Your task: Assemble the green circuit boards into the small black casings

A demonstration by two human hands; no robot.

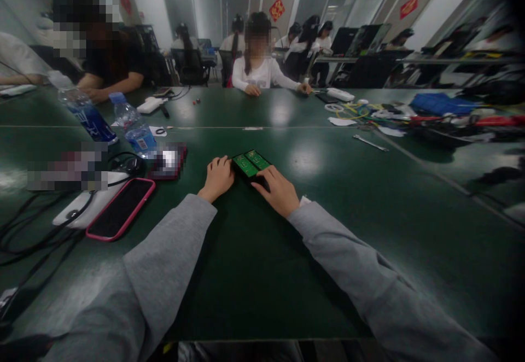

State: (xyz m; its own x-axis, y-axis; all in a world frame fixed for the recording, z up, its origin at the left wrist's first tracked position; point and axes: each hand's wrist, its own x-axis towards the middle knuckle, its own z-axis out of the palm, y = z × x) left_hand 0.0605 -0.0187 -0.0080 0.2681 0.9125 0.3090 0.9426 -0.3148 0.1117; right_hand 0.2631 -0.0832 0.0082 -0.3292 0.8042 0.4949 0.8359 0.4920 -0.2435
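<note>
A small black tray (pixel 251 180) holding green circuit boards (pixel 245 166) lies on the dark green table (pixel 229 274), ahead of me near the centre. My left hand (pixel 219 177) rests at the tray's left edge, its fingers curled and closed. What those fingertips grip, if anything, is hidden. My right hand (pixel 279 188) is closed on the tray's near right side, with the thumb at the lower edge and the fingers over the right board.
A pink-edged phone (pixel 121 209), a white power bank (pixel 88 200), black cables and two bottles (pixel 133 126) stand left. A wrench (pixel 370 142) and a heap of cables and tools (pixel 443 113) lie right. A person (pixel 260 69) sits opposite, another (pixel 110 61) at upper left.
</note>
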